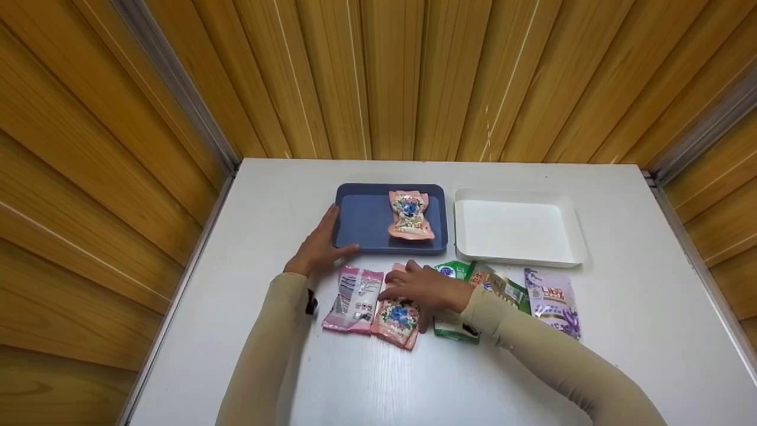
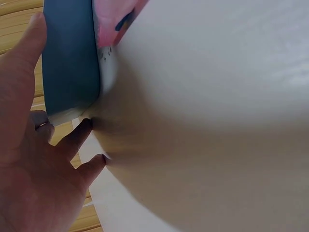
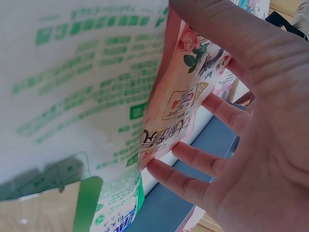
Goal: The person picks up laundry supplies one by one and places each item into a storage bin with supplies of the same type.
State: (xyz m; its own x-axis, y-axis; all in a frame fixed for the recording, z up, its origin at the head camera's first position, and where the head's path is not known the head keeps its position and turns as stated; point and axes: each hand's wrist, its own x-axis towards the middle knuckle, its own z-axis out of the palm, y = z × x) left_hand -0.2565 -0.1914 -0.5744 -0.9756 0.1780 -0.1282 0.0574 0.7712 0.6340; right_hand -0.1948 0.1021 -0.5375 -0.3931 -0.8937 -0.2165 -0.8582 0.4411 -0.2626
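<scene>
In the head view my left hand (image 1: 319,251) rests against the left front corner of a blue tray (image 1: 362,222), its thumb along the front wall and its fingers at the side. The left wrist view has fingertips touching the white table. A pink floral packet (image 1: 410,216) lies in that tray. My right hand (image 1: 432,287) grips another pink floral packet (image 1: 399,316) in front of it, thumb on one side and fingers on the opposite edge. Left of this packet lies a pink-and-white packet (image 1: 355,299), printed side up. A green-and-white packet (image 3: 87,96) stands close in the right wrist view.
A white tray (image 1: 514,228) stands right of the blue one. In front of it are a green-and-gold packet (image 1: 500,281) and a purple packet (image 1: 553,302). Yellow wooden panels (image 1: 396,77) wall in the white table (image 1: 366,384) at the back and sides.
</scene>
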